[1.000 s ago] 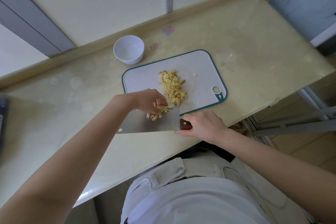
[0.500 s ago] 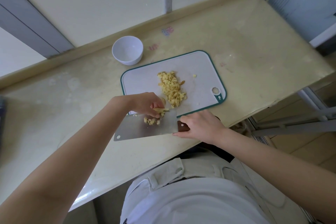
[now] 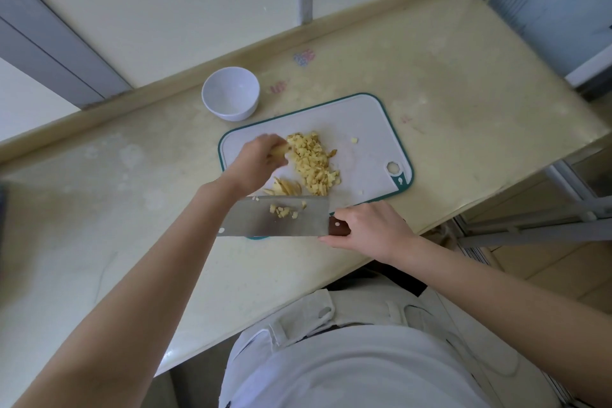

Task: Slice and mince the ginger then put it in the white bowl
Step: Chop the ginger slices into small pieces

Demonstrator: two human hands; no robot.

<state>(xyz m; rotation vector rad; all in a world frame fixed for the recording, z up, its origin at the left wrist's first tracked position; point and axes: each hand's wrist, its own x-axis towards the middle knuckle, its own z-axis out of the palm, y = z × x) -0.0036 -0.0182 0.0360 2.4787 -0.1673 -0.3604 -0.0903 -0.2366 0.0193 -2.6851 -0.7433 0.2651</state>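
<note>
A pile of minced ginger [image 3: 313, 162] lies in the middle of the white cutting board [image 3: 364, 129] with the green rim. A few ginger slices [image 3: 286, 186] lie at the board's near edge. My left hand [image 3: 256, 162] hovers over the board's left part and holds a ginger piece [image 3: 279, 151] in its fingers, beside the pile. My right hand [image 3: 371, 230] grips the wooden handle of a cleaver [image 3: 275, 215]. Its blade lies flat over the board's near edge with ginger bits stuck on it. The white bowl [image 3: 230, 97] stands behind the board, apparently with nothing in it.
The beige counter [image 3: 99, 209] ends in a raised ledge at the back, under a window. Its right end drops off near a metal rack [image 3: 546, 225]. A stray ginger bit [image 3: 354, 140] lies on the board's right part.
My left hand has left the cleaver blade and moved away from me to the pile's left side. Slices it covered now lie bare. The cleaver has barely shifted.
</note>
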